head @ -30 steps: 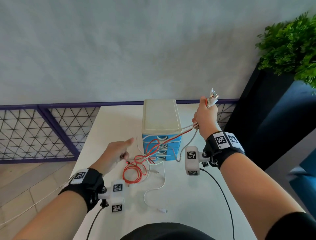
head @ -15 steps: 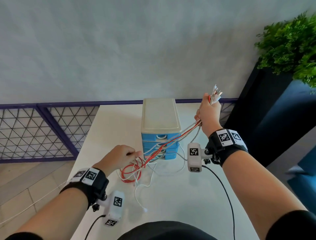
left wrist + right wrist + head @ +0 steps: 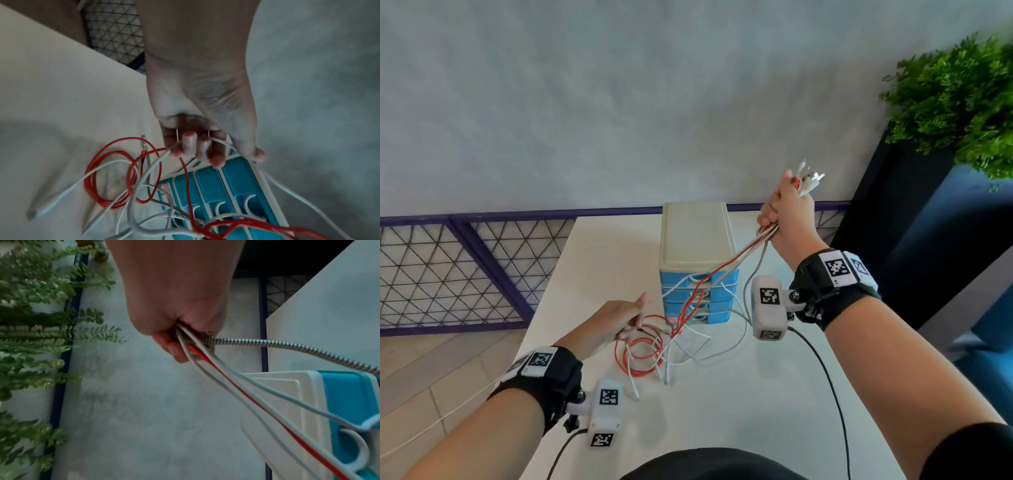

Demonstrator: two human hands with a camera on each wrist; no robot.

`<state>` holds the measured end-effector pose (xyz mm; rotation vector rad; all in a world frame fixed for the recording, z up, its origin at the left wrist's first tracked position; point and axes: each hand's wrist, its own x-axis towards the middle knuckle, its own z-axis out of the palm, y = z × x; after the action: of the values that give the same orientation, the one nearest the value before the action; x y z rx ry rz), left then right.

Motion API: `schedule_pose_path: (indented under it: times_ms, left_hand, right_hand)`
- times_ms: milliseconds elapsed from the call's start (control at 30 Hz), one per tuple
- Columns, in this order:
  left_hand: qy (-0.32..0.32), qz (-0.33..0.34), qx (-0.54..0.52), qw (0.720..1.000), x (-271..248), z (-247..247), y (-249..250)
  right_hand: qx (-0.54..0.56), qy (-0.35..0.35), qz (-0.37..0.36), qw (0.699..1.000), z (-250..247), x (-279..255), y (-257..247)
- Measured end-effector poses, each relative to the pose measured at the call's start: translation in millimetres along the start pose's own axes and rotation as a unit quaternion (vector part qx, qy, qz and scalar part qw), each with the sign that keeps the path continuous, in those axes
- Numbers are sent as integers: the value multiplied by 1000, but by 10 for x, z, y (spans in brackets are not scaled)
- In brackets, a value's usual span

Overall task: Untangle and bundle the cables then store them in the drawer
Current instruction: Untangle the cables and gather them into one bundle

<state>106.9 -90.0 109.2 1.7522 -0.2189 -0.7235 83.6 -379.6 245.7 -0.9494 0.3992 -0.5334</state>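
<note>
My right hand (image 3: 787, 219) is raised beside the drawer unit (image 3: 695, 236) and grips a bunch of cables (image 3: 207, 363), red, white and metal-braided. Their plug ends (image 3: 810, 178) stick out above the fist. The strands run down across the blue drawer fronts (image 3: 216, 186) to a tangle of red and white loops (image 3: 643, 353) on the white table (image 3: 722, 411). My left hand (image 3: 619, 318) is low at the tangle's left edge, thumb out. Its fingers (image 3: 197, 146) are curled with white strands running through them. All drawers look shut.
A purple-framed mesh fence (image 3: 448, 274) runs along the table's far and left sides. A green plant (image 3: 955, 96) on a dark planter stands at the right. Black wrist-camera leads trail over the near table. The grey wall is behind.
The right hand has risen with the cable ends, pulling the strands tauter. The left hand moved to the tangle and closed its fingers on strands; the loose white ends were drawn closer to the loops.
</note>
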Motion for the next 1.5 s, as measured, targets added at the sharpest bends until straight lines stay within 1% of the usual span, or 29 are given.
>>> schedule_pose_path:
  times_ms: [67,133,200,233,267,300,333,400,467,500,567,667,700,733,800,833,900,933,1000,1067,1200,1233,1267,1333,1400,1433,1500]
  left_hand:
    - [-5,0,56,998,34,22,25]
    - [20,21,111,993,100,57,83]
    - [79,98,188,974,183,88,162]
    - [88,147,207,963,202,123,242]
    - [80,188,207,957,192,188,345]
    - [63,207,199,956,193,268,445]
    - [39,211,180,960,153,377,567]
    - [-28,190,146,971,67,604,775]
    - [-85,184,130,971,-5,798,882]
    - [-100,186,112,971,-27,871,891]
    - [-104,188,59,975,-51,971,886]
    - [-155,160,-62,973,-78,1048,860]
    - [-168,149,-75,972,-87,1046,866]
    - [-170,139,-62,974,-91,1035,870]
    - [-179,128,0,976,-111,980,863]
    - [-183,111,22,976,-111,931,832]
    - [-203,71,25,976,-112,829,762]
    - [-221,61,26,973,-108,780,736]
    - [-257,55,53,963,-103,695,725]
    - [-266,59,82,959,-111,630,741]
    - [-237,77,153,956,-74,573,784]
    - [-221,84,173,956,-53,580,788]
    - [-194,96,194,957,-34,593,799]
    - [-106,143,248,952,10,604,824]
    - [-18,199,319,926,27,589,861]
    - [14,220,349,911,22,579,895]
    - [62,251,392,883,1,576,971]
  right_hand:
    - [-10,-22,17,1000,52,-57,73]
    - [-22,-54,32,998,93,-120,167]
    - [-30,-89,52,994,127,-185,255]
    - [-30,-105,65,992,147,-222,290]
    - [-31,-121,79,989,169,-257,329]
    - [-32,-136,92,986,193,-292,358]
    - [-34,-150,105,982,213,-324,389]
    - [-22,-171,127,977,247,-377,428]
    - [2,-182,140,973,273,-410,448]
    - [14,-184,147,972,282,-424,446]
    - [34,-186,163,968,283,-438,438]
    - [23,-190,179,965,266,-470,436]
    - [17,-190,182,965,261,-466,437]
    - [13,-189,180,965,258,-453,432]
    - [18,-182,170,968,230,-391,406]
    - [26,-180,165,969,210,-353,376]
    - [34,-177,159,971,159,-282,315]
    - [32,-173,157,972,133,-264,286]
    - [27,-165,151,974,79,-245,237]
    - [27,-162,145,976,39,-235,199]
    - [23,-142,138,980,-32,-222,156]
    - [11,-133,132,982,-39,-231,154]
    - [-10,-123,123,985,-41,-231,159]
    - [-82,-107,99,986,-31,-232,168]
    - [-161,-115,93,976,-41,-228,188]
    - [-195,-134,102,966,-48,-231,193]
    - [-266,-195,134,934,-75,-240,217]
